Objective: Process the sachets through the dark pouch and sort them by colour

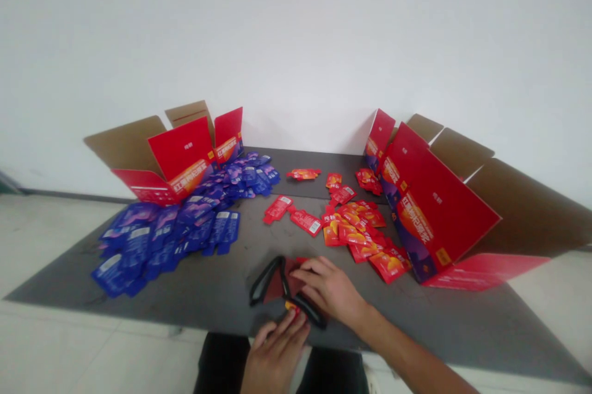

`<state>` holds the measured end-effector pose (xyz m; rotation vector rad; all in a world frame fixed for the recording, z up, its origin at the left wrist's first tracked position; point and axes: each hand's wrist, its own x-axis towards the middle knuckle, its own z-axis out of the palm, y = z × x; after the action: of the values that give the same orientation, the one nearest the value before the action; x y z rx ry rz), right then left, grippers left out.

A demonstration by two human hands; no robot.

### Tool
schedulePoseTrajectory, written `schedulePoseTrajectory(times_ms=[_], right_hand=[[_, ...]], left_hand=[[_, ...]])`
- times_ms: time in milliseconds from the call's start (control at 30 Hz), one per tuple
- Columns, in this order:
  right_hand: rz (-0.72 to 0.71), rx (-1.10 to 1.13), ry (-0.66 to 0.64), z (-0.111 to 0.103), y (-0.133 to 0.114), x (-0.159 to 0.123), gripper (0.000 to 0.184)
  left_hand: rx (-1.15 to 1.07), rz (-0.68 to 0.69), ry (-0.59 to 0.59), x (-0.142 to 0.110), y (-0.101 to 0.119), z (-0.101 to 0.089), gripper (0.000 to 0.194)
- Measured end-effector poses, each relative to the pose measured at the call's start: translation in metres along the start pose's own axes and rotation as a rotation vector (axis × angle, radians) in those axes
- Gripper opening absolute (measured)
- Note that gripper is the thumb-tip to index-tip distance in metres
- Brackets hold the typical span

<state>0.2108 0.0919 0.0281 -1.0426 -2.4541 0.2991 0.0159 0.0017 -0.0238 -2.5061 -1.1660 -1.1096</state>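
A dark reddish-brown piece with thick black edges (275, 287), perhaps a small pouch, lies near the front edge of the table. My right hand (332, 291) reaches over it from the right, fingers curled and closed on its upper right part. Below, my left hand (277, 354) has its fingers together, pressing on a small red and yellow packet (291, 306) at the lower black edge. Most of that packet is hidden under the fingertips. Slightly beyond lie two loose red sachets, one with its printed back (306, 221) showing.
Blue sachets (139, 246) are heaped on the left, against an open red carton (182, 156). On the right, red and orange sachets (354, 227) form a pile beside another open red carton (425, 209). The grey table (185, 301) meets a white wall (296, 42) behind.
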Motion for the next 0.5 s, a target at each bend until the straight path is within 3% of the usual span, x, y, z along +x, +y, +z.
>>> schedulePoseTrajectory(times_ms=[133,233,367,500], right_hand=[[0.078,-0.092,0.082,-0.015,0.024,0.02,0.031],[0.046,-0.071,0.085,-0.021,0.001,0.012,0.036],[-0.075,0.018,-0.064,-0.008,-0.025,-0.007,0.03],[0.014,-0.003,0.027,0.0,0.013,0.008,0.029]], left_hand=[[0.006,0.029,-0.031,0.007,-0.001,-0.009,0.034],[-0.015,-0.007,-0.004,0.003,0.001,-0.005,0.034],[-0.06,-0.115,-0.019,-0.004,0.004,0.0,0.041],[-0.091,-0.06,-0.043,0.002,0.001,-0.007,0.029]])
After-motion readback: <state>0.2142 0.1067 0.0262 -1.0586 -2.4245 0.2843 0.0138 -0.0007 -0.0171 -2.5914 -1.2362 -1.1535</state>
